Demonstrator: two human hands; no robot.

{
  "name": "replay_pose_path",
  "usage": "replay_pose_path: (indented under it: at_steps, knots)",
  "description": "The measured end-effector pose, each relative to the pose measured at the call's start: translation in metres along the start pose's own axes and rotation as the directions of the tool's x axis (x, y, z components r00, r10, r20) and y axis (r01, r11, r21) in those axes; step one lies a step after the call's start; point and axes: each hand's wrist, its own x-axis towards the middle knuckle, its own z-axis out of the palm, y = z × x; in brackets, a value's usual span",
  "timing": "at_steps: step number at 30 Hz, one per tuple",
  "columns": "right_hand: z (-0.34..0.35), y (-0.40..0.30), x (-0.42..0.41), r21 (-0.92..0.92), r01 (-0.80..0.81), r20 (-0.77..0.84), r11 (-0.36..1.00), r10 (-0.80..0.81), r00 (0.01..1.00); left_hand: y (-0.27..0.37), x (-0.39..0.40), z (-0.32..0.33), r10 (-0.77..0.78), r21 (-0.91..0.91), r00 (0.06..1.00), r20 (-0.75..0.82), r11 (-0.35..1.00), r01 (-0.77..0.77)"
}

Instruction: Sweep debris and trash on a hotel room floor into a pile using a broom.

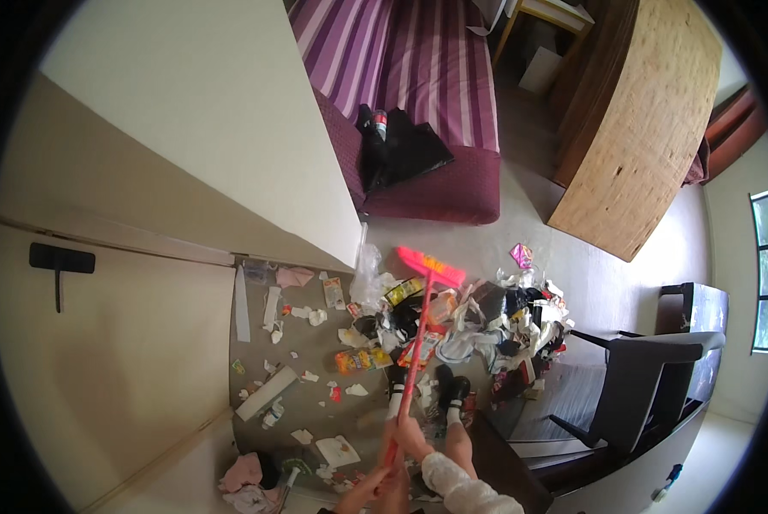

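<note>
Both hands grip the red handle of a pink broom (430,266). My right hand (413,438), below a pale sleeve, is closed around the handle higher up in the view, and my left hand (372,483) holds it nearer the bottom edge. The broom head lies at the upper side of a heap of mixed litter (487,321) with wrappers, crumpled paper and plastic bags; whether it touches the floor I cannot tell. An orange and yellow packet (363,360) and a clear plastic bag (366,279) are left of the handle. My feet in black shoes (453,387) stand at the heap.
A bed (435,186) with a striped cover bears a black bag (406,151). A grey chair (634,385) stands at the right, below a wooden cabinet (641,128). At the left are a door (133,360), a long pale box (267,393) and scattered paper scraps. Clothes (243,475) lie lower left.
</note>
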Motion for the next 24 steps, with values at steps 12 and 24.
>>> replay_pose_path:
  at_steps: [12, 24]
  knots:
    - [-0.061, -0.015, 0.071, 0.265, 0.034, -0.412, 0.964, 0.081, 0.907, 0.050, 0.066, 0.067, 0.487, 0.599, 0.813, -0.320, 0.769, -0.225]
    - [-0.057, -0.045, 0.135, 0.015, 0.107, -0.334, 0.994, -0.095, 0.938, 0.098, 0.074, 0.097, 0.611, 0.622, 0.680, -0.405, 0.729, -0.284]
